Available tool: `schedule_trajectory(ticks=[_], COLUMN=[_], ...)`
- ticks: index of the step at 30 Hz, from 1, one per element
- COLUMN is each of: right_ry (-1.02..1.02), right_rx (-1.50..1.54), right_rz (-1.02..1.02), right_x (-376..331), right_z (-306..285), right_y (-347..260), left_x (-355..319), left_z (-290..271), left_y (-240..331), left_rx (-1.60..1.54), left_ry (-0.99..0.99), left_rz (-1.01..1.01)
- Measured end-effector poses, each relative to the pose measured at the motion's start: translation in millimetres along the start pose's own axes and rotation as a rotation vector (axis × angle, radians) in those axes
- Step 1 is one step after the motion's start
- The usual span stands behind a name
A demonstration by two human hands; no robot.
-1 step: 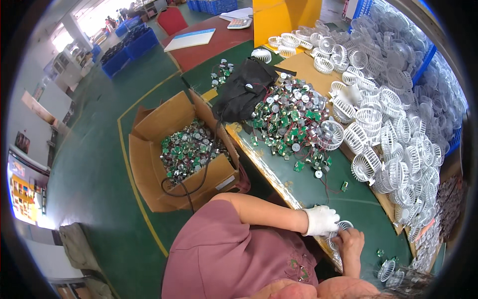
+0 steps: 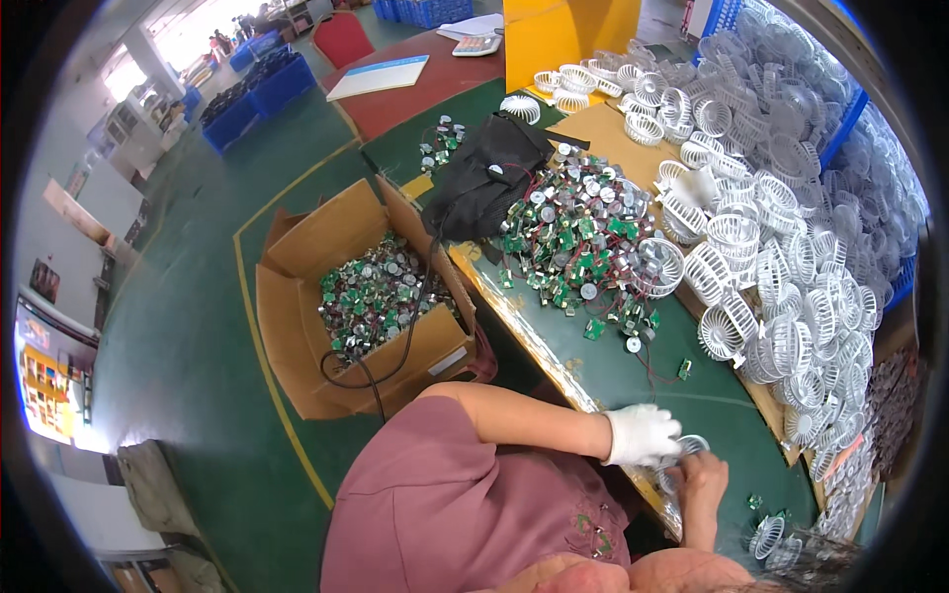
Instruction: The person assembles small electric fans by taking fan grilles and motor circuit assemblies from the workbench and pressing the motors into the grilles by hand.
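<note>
Near the front edge of the green worktable, a white round slatted plastic fan cage (image 2: 694, 445) sits between my two hands. My left hand (image 2: 643, 435), in a white glove, closes on the cage's left side. From the right, my bare right hand (image 2: 700, 482) pinches it with bent fingers. Part of the cage and whatever is inside it are hidden by my fingers. Just beyond the hands lies a small green circuit board (image 2: 684, 370) with wire. Two more fan cages (image 2: 767, 536) rest to the right of my right hand, with small green boards beside them.
Farther along the table lies a heap of small motors with green boards and wires (image 2: 583, 232), beside a black cloth (image 2: 484, 178). White cages pile up (image 2: 781, 287) on cardboard at right. A cardboard box (image 2: 287, 326) of similar parts stands left, a black cable (image 2: 410, 326) across it.
My gloved left hand has shifted slightly to the right over the fan cage. My right fingers have moved a little, and the cage has turned slightly between the hands.
</note>
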State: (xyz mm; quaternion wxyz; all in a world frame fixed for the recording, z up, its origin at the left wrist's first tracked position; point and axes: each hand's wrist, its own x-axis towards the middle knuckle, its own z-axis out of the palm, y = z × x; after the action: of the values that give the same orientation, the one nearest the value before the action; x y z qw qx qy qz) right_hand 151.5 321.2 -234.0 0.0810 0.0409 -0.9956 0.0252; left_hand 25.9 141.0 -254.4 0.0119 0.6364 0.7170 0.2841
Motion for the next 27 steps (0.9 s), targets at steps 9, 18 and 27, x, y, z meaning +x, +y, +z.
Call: schedule_trajectory(ticks=[9, 18, 27], right_ry=[0.097, 0.456, 0.555], right_rx=[-0.384, -0.115, -0.282], right_rz=[0.562, 0.104, 0.078], right_x=[-37.5, 140.8, 153.7], right_z=[2.2, -27.2, 0.7], right_y=[166.1, 37.9, 64.6], left_x=[-6.9, 0.8, -8.7], left_z=[-64.1, -20.4, -34.6], left_y=[-63.8, -77.5, -74.5], left_rx=[0.316, 0.353, 0.280], left_ry=[0.201, 0.148, 0.179], left_rz=[-0.492, -0.452, -0.414])
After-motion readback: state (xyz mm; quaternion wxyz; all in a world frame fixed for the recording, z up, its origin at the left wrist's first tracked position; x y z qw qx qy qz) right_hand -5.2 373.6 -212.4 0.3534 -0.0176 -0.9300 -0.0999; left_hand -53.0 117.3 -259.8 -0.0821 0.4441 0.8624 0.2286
